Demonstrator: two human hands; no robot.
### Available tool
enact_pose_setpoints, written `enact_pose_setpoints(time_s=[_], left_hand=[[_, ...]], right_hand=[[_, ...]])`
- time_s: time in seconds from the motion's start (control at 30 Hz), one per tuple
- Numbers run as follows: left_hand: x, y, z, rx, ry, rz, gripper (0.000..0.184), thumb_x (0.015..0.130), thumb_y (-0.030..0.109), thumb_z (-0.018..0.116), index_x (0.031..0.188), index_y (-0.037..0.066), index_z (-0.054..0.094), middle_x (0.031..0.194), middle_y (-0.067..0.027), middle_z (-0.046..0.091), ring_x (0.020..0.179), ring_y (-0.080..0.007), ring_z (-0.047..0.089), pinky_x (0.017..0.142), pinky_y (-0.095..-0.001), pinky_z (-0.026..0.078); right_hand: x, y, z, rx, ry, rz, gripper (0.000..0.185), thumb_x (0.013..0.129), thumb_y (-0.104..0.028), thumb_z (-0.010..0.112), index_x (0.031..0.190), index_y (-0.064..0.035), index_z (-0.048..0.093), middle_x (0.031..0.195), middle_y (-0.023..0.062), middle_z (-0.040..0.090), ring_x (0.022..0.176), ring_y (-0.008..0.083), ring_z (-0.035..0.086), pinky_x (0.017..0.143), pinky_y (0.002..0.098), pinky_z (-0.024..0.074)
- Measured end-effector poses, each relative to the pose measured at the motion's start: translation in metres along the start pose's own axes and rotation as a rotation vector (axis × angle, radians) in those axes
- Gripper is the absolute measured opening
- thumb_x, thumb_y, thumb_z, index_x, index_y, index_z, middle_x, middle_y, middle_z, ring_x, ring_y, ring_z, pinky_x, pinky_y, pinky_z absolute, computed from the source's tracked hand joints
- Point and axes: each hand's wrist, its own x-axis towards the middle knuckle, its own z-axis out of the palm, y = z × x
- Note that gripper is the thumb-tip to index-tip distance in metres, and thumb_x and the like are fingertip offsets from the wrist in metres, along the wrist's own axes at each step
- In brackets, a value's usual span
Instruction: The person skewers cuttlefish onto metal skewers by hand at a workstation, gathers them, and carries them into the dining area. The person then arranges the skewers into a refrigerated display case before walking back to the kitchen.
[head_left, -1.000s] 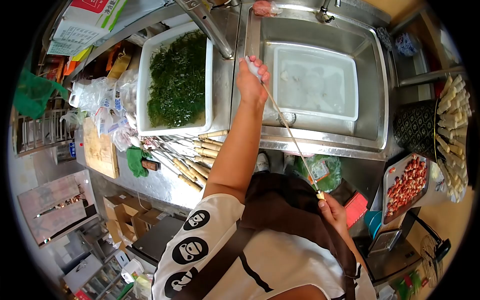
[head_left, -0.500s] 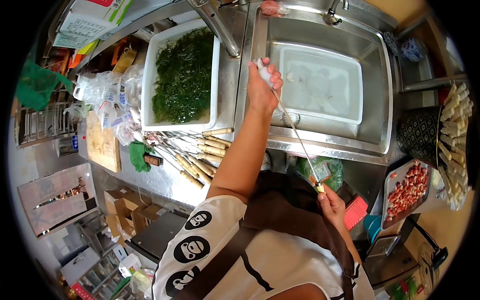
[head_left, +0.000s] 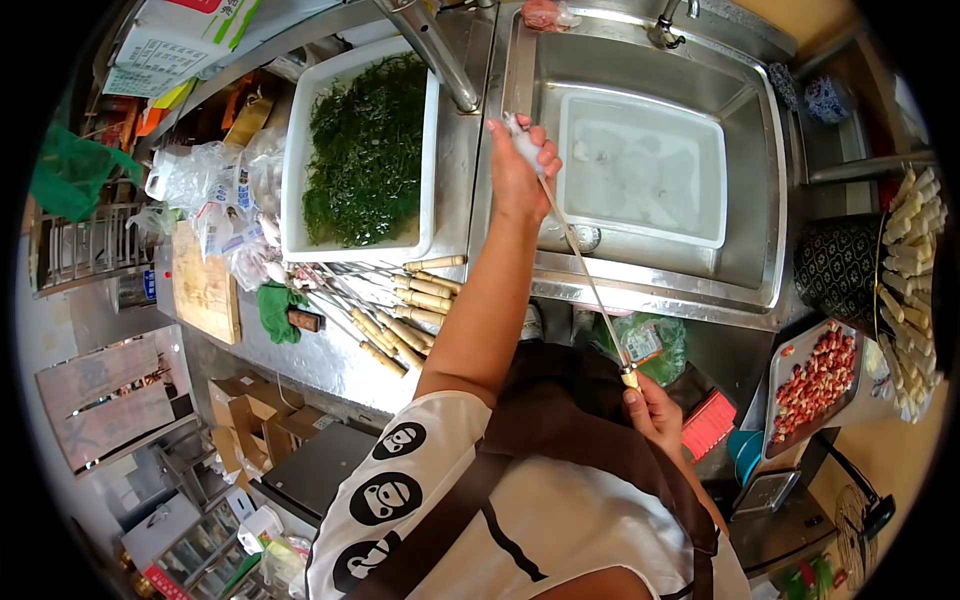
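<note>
My left hand (head_left: 518,185) is stretched out over the left rim of the sink, its fingers wrapped round a pale, soft, squid-like piece (head_left: 524,148). A long thin metal skewer (head_left: 588,272) runs from that piece down toward my body. At its lower end, my right hand (head_left: 656,412) grips the light wooden handle (head_left: 629,379), thumb along it. Where the skewer's tip ends is hidden in the left hand. Below the hands' line sits a white tub (head_left: 642,236) of cloudy water in the metal sink (head_left: 752,200).
Left of the sink stands a white tub (head_left: 292,200) of green seaweed (head_left: 365,150). Several wooden-handled skewers (head_left: 405,320) lie beside a green cloth (head_left: 278,312) and a cutting board (head_left: 203,285). To the right are a tray of red-and-white pieces (head_left: 815,378) and a patterned container (head_left: 838,262).
Both hands have shifted slightly left, carrying the skewer and the pale piece along. The left thumb has lifted a little away from the piece.
</note>
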Motion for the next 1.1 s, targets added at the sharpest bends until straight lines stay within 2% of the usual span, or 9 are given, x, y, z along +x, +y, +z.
enact_pose_setpoints(time_s=[0.1, 0.27, 0.37, 0.47, 0.63, 0.93, 1.1], left_hand=[[0.0, -0.001, -0.002, 0.026, -0.013, -0.003, 0.041, 0.091, 0.051, 0.03, 0.09, 0.012, 0.041, 0.067, -0.002, 0.041, 0.052, -0.0111, 0.036, 0.042, -0.0219, 0.031], [-0.002, -0.003, -0.002, 0.022, -0.014, -0.024, 0.039, 0.092, 0.049, 0.03, 0.09, 0.011, 0.042, 0.067, -0.0021, 0.041, 0.053, -0.012, 0.038, 0.045, -0.0235, 0.033], [0.003, -0.003, -0.001, 0.039, 0.079, 0.048, 0.039, 0.093, 0.047, 0.031, 0.087, 0.01, 0.043, 0.066, -0.0023, 0.041, 0.055, -0.0137, 0.04, 0.047, -0.026, 0.034], [0.009, 0.003, -0.008, -0.059, 0.028, 0.039, 0.04, 0.093, 0.046, 0.03, 0.083, 0.009, 0.043, 0.065, -0.0025, 0.041, 0.056, -0.0155, 0.041, 0.049, -0.0277, 0.034], [0.004, 0.007, -0.005, 0.042, -0.002, 0.021, 0.04, 0.093, 0.045, 0.03, 0.08, 0.009, 0.041, 0.064, -0.0026, 0.038, 0.055, -0.0155, 0.038, 0.048, -0.0275, 0.033], [0.002, 0.005, -0.01, 0.1, -0.014, 0.02, 0.036, 0.093, 0.041, 0.033, 0.079, 0.009, 0.041, 0.064, -0.0023, 0.037, 0.053, -0.0144, 0.038, 0.047, -0.0269, 0.032], [0.0, 0.005, -0.011, 0.093, -0.009, 0.017, 0.035, 0.093, 0.04, 0.034, 0.079, 0.009, 0.04, 0.064, -0.0021, 0.037, 0.053, -0.0141, 0.038, 0.047, -0.0268, 0.032]], right_hand=[[0.002, 0.007, 0.003, -0.027, 0.034, -0.074, 0.034, 0.087, -0.016, 0.056, 0.116, -0.0007, 0.053, 0.087, -0.0013, 0.059, 0.074, 0.0033, 0.048, 0.068, 0.018, 0.0411], [0.005, 0.001, 0.005, -0.039, 0.036, -0.024, 0.034, 0.086, -0.015, 0.056, 0.116, -0.0004, 0.053, 0.09, -0.0003, 0.06, 0.077, 0.004, 0.05, 0.07, 0.0183, 0.0413], [0.004, 0.001, 0.004, -0.04, 0.031, -0.04, 0.034, 0.086, -0.015, 0.057, 0.117, -0.0004, 0.053, 0.091, 0.0007, 0.061, 0.078, 0.0044, 0.051, 0.071, 0.0186, 0.0414], [0.005, 0.007, 0.0, -0.065, 0.017, -0.071, 0.034, 0.086, -0.015, 0.057, 0.117, -0.0006, 0.053, 0.093, 0.0016, 0.061, 0.08, 0.0048, 0.051, 0.072, 0.0191, 0.0417], [0.006, 0.006, 0.001, -0.093, 0.025, -0.076, 0.035, 0.085, -0.016, 0.058, 0.116, -0.0007, 0.053, 0.093, 0.0023, 0.062, 0.081, 0.005, 0.052, 0.073, 0.0197, 0.0421], [0.008, 0.01, 0.006, -0.078, 0.01, -0.084, 0.034, 0.086, -0.016, 0.057, 0.117, -0.0007, 0.053, 0.091, 0.0001, 0.061, 0.078, 0.0043, 0.051, 0.071, 0.0183, 0.0418], [0.007, -0.004, 0.01, 0.064, -0.043, 0.015, 0.035, 0.087, -0.013, 0.056, 0.119, -0.001, 0.051, 0.079, -0.0052, 0.054, 0.068, 0.0019, 0.045, 0.062, 0.016, 0.0389]])
